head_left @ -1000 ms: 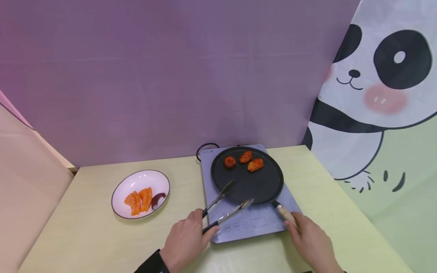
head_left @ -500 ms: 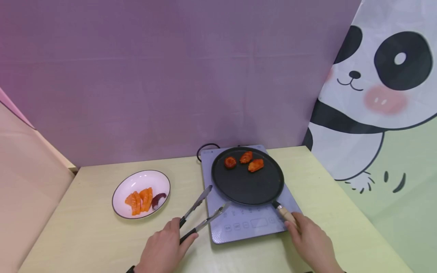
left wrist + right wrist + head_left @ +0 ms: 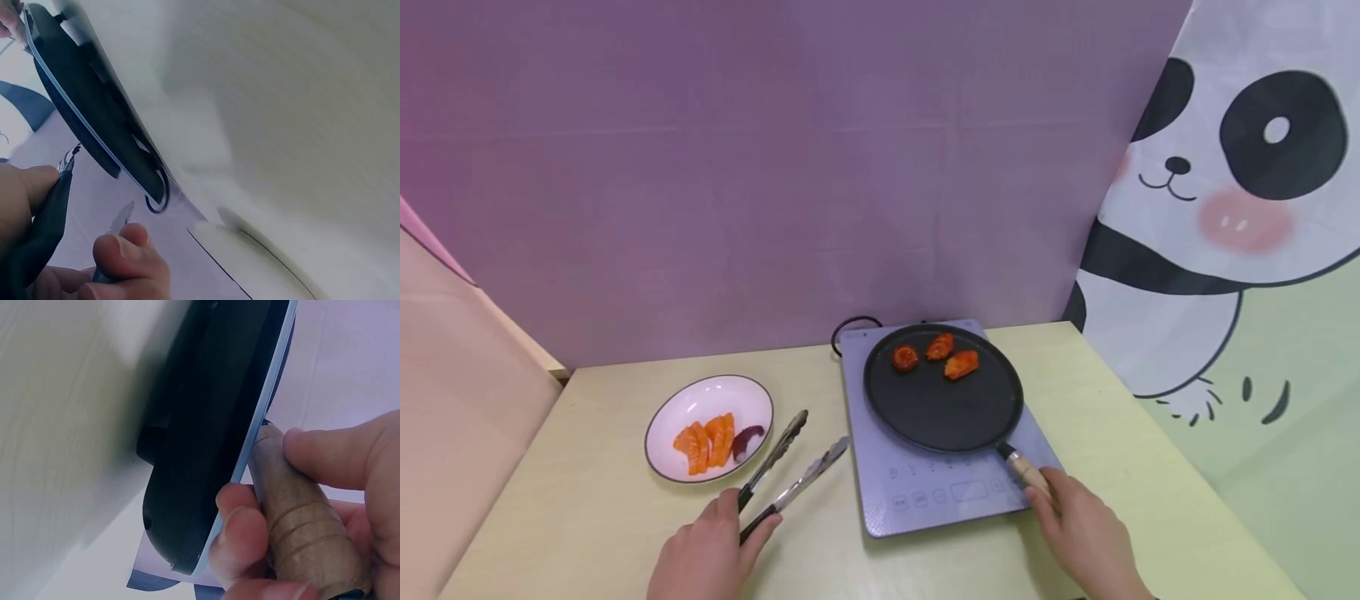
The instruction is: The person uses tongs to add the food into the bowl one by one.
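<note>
My left hand [image 3: 703, 550] holds metal tongs [image 3: 807, 478] with dark grips, their arms spread and nothing between the tips. The tongs are over the table, between the plate [image 3: 673, 408] and the cooktop [image 3: 883, 504]. On that white, dark-rimmed plate lie orange salmon slices [image 3: 721, 437] and a dark red tentacle piece [image 3: 745, 442]. My right hand [image 3: 1086, 529] grips the wooden handle [image 3: 306, 528] of a flat black pan [image 3: 943, 417] on the cooktop. At the pan's far side are two reddish-brown pieces like chicken wings [image 3: 962, 364] and a round red piece [image 3: 905, 358].
A black cord [image 3: 842, 327] loops behind the cooktop. The pale wooden table [image 3: 587, 500] ends at a purple backdrop [image 3: 737, 183]. A panda-printed sheet [image 3: 1187, 333] hangs along the right side, and a pale pink sheet [image 3: 460, 400] borders the left.
My left hand has carried the spread tongs leftward, from the pan's near edge to beside the plate. The right hand, the pan and the food have kept their places.
</note>
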The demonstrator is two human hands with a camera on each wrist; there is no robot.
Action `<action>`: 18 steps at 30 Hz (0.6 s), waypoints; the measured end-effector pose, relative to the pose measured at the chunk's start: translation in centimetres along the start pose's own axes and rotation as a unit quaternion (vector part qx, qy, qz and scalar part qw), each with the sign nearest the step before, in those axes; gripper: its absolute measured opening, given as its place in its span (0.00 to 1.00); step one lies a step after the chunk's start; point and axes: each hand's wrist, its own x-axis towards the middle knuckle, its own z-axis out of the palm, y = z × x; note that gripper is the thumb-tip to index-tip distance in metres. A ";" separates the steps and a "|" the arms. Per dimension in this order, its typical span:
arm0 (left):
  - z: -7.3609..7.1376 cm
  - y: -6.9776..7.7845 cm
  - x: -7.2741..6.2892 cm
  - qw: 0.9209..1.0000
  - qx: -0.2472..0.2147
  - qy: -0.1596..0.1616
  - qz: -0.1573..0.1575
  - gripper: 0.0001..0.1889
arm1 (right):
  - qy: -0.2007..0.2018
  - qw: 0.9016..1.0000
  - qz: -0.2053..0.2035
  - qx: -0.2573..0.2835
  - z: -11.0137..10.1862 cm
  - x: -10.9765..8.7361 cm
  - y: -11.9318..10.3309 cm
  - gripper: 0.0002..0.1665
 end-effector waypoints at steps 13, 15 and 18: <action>-2.0 -3.8 0.4 0.998 0.008 -0.021 -0.057 0.37 | 0.002 1.000 -0.002 0.000 0.1 0.0 0.0 0.14; -2.1 -4.4 0.4 0.997 0.009 -0.028 -0.066 0.37 | 0.003 1.000 -0.002 0.000 0.1 0.0 0.0 0.15; -2.3 -5.0 0.2 0.996 0.011 -0.033 -0.078 0.37 | 0.006 1.000 -0.004 -0.001 0.1 0.0 0.1 0.15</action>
